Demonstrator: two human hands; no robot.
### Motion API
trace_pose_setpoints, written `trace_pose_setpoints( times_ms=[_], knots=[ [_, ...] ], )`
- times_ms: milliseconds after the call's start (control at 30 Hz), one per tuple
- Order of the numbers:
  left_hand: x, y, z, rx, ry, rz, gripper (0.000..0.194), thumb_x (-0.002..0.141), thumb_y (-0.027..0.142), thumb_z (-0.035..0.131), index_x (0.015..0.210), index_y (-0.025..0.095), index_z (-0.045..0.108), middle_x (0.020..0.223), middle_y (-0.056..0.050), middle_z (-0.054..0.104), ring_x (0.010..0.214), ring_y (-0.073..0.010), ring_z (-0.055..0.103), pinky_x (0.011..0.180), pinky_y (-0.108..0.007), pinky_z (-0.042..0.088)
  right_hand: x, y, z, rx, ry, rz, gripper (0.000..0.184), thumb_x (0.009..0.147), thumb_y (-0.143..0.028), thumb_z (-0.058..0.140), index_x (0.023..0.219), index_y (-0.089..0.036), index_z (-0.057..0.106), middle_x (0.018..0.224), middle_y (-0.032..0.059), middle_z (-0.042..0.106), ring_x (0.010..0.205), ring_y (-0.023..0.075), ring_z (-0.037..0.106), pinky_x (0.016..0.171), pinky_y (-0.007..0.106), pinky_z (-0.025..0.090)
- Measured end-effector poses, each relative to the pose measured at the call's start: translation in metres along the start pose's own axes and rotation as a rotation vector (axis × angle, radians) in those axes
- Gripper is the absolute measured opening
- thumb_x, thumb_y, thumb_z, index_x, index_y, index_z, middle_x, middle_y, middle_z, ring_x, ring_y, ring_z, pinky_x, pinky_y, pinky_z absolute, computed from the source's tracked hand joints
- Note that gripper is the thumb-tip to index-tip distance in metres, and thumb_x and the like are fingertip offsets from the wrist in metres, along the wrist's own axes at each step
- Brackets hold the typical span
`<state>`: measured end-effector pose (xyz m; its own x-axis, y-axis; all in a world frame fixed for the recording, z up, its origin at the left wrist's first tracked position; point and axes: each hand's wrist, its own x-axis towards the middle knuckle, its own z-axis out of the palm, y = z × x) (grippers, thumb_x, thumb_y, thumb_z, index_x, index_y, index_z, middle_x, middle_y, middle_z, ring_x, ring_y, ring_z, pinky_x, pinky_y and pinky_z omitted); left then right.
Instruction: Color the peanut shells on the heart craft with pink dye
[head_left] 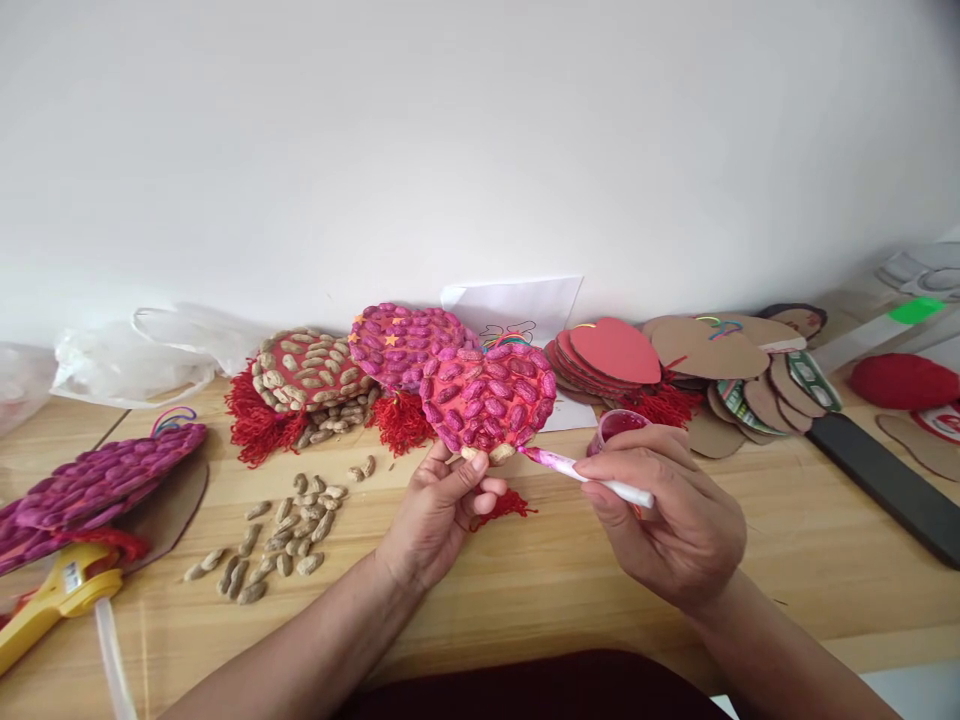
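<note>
My left hand [450, 500] pinches the bottom tip of a heart-shaped plaque [491, 395] covered in peanuts. Most of its peanuts are painted magenta; a couple at the lower tip, by my thumb, are bare tan. A red yarn tassel [506, 507] hangs below it. Between the thumb and fingers of my right hand [667, 515] is a white-handled paintbrush [600, 482], its magenta-stained tip touching the lower right edge of the heart. Behind my right hand stands a small clear cup of magenta paint [621, 425], partly hidden by the fingers.
Loose peanuts [296, 525] lie at left. Further left are a magenta peanut piece [112, 480] and a yellow glue gun [67, 590]. Along the wall stand an unpainted peanut heart [307, 368], a starred magenta one [409, 345], red hearts [611, 350] and cardboard pieces [712, 345]. A black case [885, 485] lies right.
</note>
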<state>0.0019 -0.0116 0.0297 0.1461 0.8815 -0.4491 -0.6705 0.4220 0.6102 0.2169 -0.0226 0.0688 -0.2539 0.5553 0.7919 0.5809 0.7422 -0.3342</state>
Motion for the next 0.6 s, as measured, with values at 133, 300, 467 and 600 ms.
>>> trace_pose_setpoints(
  times_ms=[133,300,467,600],
  knots=[
    [-0.0007,0.0000,0.0017,0.017,-0.014,0.027,0.039,0.075,0.007,0.085,0.102,0.019,0.059,0.084,-0.003,0.077,0.057,-0.0118,0.073,0.046,-0.013,0.057,-0.0010,0.0012,-0.0010,-0.026,0.019,-0.011,0.013,0.087,-0.010,0.069,0.099,-0.017,0.069,0.079,0.0017,0.073,0.076,0.0175,0.063,0.075,0.037,0.048],
    [-0.0003,-0.0002,0.0031,0.012,-0.016,0.054,0.044,0.071,0.009,0.089,0.103,0.018,0.060,0.081,0.000,0.076,0.058,-0.0110,0.072,0.047,-0.012,0.056,-0.0018,0.0040,-0.0042,-0.070,0.125,0.005,0.016,0.084,-0.008,0.070,0.098,-0.016,0.070,0.081,0.0030,0.073,0.078,0.0184,0.064,0.076,0.038,0.050],
    [-0.0012,0.0000,0.0017,0.023,-0.031,0.046,0.047,0.068,0.013,0.092,0.102,0.018,0.060,0.080,0.000,0.075,0.056,-0.0104,0.072,0.046,-0.012,0.056,-0.0005,0.0034,-0.0031,0.034,0.059,0.040,0.014,0.087,-0.009,0.068,0.098,-0.018,0.070,0.080,0.0020,0.073,0.078,0.0174,0.064,0.076,0.036,0.051],
    [-0.0013,0.0002,0.0018,0.035,-0.022,0.053,0.051,0.069,0.013,0.091,0.109,0.020,0.060,0.079,0.000,0.076,0.054,-0.0098,0.070,0.044,-0.011,0.054,-0.0017,0.0063,-0.0041,-0.015,0.117,0.115,0.018,0.086,-0.008,0.068,0.100,-0.020,0.070,0.083,0.0026,0.074,0.083,0.0194,0.065,0.078,0.037,0.053]
  ],
)
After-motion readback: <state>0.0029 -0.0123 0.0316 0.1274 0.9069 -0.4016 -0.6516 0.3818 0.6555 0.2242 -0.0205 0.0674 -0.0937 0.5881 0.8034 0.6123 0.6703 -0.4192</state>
